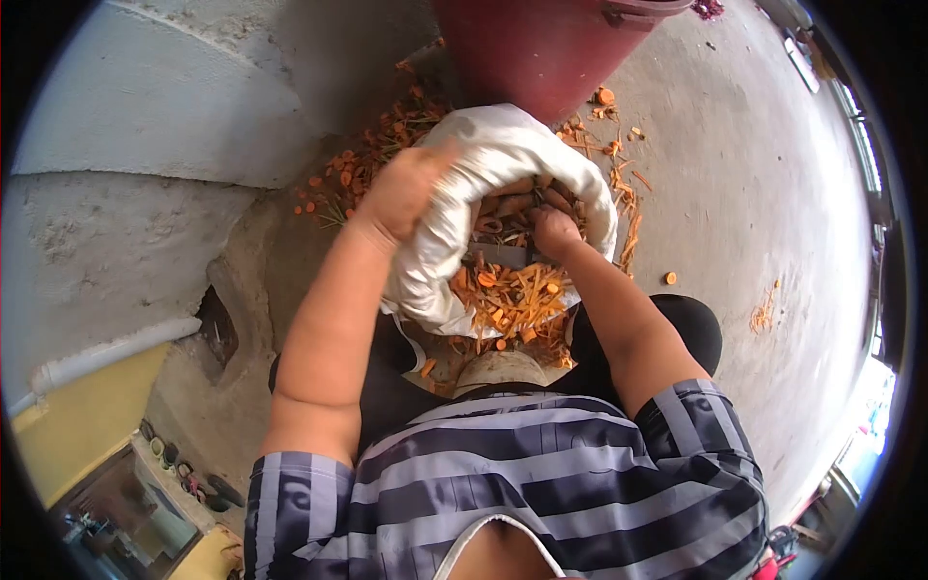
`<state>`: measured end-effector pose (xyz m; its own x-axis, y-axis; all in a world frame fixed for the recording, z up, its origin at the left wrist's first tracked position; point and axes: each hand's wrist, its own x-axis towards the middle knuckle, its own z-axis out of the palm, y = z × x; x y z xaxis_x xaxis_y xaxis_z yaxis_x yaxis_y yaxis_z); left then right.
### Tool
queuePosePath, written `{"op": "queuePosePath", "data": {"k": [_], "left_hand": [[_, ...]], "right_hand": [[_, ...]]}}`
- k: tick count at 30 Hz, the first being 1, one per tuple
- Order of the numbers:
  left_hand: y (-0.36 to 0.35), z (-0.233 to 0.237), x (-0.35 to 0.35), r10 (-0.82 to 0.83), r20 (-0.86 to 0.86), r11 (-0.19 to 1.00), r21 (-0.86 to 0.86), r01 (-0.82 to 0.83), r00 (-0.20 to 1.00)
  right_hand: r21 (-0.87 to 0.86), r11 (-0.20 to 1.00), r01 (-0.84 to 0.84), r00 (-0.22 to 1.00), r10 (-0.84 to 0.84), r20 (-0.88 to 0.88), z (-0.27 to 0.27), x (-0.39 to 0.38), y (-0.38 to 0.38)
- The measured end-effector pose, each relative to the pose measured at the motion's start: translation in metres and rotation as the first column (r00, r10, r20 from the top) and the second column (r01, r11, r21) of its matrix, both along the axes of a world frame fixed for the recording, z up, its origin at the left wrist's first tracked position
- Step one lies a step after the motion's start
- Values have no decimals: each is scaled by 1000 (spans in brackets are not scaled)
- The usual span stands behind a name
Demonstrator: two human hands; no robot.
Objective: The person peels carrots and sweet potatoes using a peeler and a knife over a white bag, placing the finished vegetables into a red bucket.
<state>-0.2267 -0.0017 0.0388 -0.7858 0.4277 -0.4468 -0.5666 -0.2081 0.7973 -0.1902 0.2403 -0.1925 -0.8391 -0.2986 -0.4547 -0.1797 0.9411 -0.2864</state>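
Observation:
A white sack (507,130) stands between my knees, its top rolled back into a thick rim. Inside lie several unpeeled carrots (517,203), brownish and dull. My right hand (558,234) reaches into the opening among them, fingers curled in, and what they hold is hidden. Just left of that hand, a dark grey flat blade (500,255) lies across the front of the opening. My left hand (411,193) is over the sack's left rim, its fingers smeared by motion. Orange peelings and cut ends (517,300) are heaped at the front of the sack.
A large red plastic tub (541,53) stands right behind the sack. Carrot tops and slices (387,135) litter the floor at the back left, with more peelings (623,193) along the right. A grey wall ledge (145,106) runs along the left side.

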Motion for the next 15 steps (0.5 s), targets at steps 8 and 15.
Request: {"op": "queuePosePath", "data": {"k": [8,15], "left_hand": [[-41,-43,-11,173,118,984,-63,-166,978],[-56,-58,-13,141,59,963,-242,-123,988]], "right_hand": [[201,931,-304,953,296,70,37,26,-10],[160,973,-167,984,154,85,24,10,-9]]}}
